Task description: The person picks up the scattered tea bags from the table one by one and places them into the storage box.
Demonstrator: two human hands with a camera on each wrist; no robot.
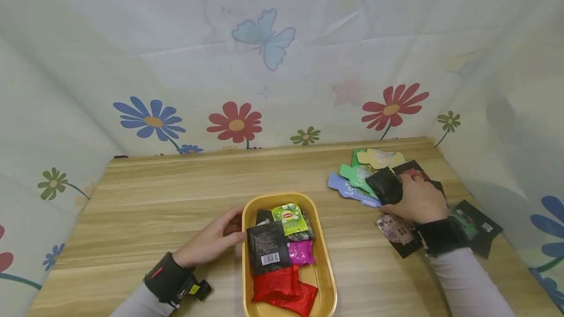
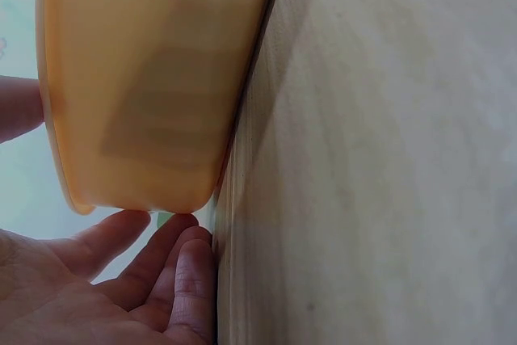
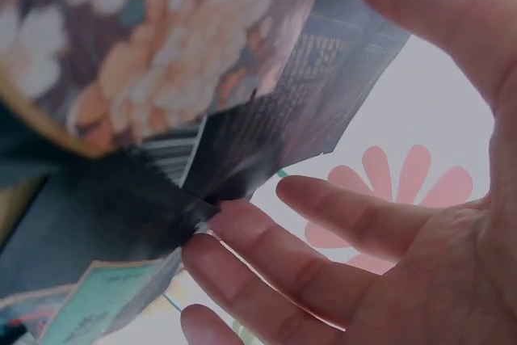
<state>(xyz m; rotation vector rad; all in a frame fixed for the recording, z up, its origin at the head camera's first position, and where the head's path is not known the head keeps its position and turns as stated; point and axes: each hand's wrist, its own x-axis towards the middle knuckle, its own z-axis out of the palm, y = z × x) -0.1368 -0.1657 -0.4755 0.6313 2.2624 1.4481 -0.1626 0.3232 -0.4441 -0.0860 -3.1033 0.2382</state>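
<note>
My left hand (image 1: 211, 238) rests against the left side of a yellow tray (image 1: 328, 258), thumb at the rim and fingertips touching its outer wall in the left wrist view. Inside lie a green Lipton tea sachet (image 1: 288, 216), a black sachet with a barcode (image 1: 266, 241), a magenta packet (image 1: 301, 252) and red packets (image 1: 277, 285). At the right, my right hand (image 1: 420, 199) pinches a black sachet (image 1: 386, 186) between thumb and fingers, over a loose pile. A flower-patterned sachet (image 3: 178, 46) shows close up in the right wrist view.
Bottle-shaped packets, blue (image 1: 352, 192), green (image 1: 356, 176) and yellow (image 1: 383, 159), overlap beyond the right hand. Another black sachet (image 1: 478, 226) lies by the right wrist. A pale curtain (image 1: 264, 87) with printed flowers surrounds the wooden table (image 1: 176, 185) at the back and sides.
</note>
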